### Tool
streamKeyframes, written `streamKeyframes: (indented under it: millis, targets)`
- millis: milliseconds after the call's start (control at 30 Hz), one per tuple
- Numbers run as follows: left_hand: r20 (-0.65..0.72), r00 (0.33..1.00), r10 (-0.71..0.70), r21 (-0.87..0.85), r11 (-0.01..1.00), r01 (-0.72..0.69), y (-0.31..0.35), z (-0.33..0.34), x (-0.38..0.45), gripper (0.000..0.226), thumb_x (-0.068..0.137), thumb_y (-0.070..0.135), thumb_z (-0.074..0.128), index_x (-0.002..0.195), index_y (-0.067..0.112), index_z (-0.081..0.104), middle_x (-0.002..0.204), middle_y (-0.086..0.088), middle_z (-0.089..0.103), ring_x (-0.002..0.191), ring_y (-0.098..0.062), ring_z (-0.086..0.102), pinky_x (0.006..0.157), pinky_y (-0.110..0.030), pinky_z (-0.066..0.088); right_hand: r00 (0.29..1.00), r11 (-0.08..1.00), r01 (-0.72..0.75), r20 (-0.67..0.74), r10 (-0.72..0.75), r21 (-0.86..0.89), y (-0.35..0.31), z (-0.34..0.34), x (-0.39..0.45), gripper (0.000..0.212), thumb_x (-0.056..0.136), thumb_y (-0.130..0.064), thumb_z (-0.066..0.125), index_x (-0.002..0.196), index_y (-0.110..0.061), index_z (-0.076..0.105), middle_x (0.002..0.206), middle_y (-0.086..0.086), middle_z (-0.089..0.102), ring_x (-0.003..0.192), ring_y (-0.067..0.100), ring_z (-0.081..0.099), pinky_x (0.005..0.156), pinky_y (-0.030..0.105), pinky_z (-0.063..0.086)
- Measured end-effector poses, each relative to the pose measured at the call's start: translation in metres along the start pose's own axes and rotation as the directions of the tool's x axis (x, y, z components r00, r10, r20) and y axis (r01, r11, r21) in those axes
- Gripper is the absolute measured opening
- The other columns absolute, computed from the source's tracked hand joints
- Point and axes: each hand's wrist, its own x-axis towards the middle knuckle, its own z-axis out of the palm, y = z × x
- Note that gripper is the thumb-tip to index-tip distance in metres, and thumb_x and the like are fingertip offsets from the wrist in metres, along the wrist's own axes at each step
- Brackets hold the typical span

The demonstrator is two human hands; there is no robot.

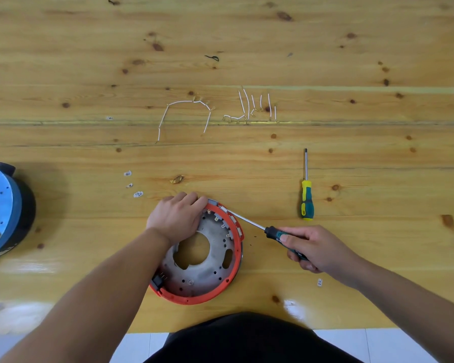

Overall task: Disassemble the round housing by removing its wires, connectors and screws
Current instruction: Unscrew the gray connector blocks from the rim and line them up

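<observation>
While left hand (175, 216) grips it, round housing (206, 260) underneath (tilted)

Left hand (174, 218) lying palm-down, fingers curled over, forearm angling from the near edge. Right hand (312, 247) gripping, fingers wrapped, thumb extended along.
</observation>
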Motion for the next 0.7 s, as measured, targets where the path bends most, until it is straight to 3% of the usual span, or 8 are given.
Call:
streamKeyframes:
  millis: [333,533,700]
  targets:
    - [0.000,1.000,0.008,-0.008,1.000,-0.008,0.000,-0.003,0.000,0.031,0.100,0.026,0.039,0.099,0.010,0.067,0.083,-0.006,0.062,0.068,-0.030,0.061,0.048,-0.035,0.049,1.000,0.999,-0.002,0.007,0.002,0.036,0.008,0.003,0.001,0.025,0.106,-0.025,0.061,0.124,-0.040,0.068,0.068,0.003,0.059,0.047,0.011,0.041,0.044,0.021,0.030]
    - [0.044,0.999,-0.028,-0.063,0.998,0.031,-0.006,0.002,-0.003,0.029,0.105,0.033,0.043,0.113,0.018,0.066,0.095,-0.001,0.066,0.080,-0.025,0.064,0.051,-0.034,0.052,0.997,0.981,0.056,-0.033,-0.063,-0.186,-0.006,-0.031,0.012,0.029,0.104,-0.025,0.063,0.118,-0.049,0.071,0.066,0.000,0.064,0.050,0.015,0.046,0.048,0.022,0.039]
    - [0.079,0.992,-0.099,-0.122,0.987,0.108,-0.006,0.005,-0.004,0.027,0.104,0.038,0.047,0.119,0.024,0.065,0.103,0.003,0.068,0.088,-0.026,0.066,0.058,-0.032,0.050,0.962,0.896,0.164,-0.135,-0.238,-0.414,0.006,-0.029,0.029,0.033,0.103,-0.038,0.061,0.131,-0.056,0.060,0.073,0.001,0.071,0.052,0.007,0.051,0.051,0.021,0.042]
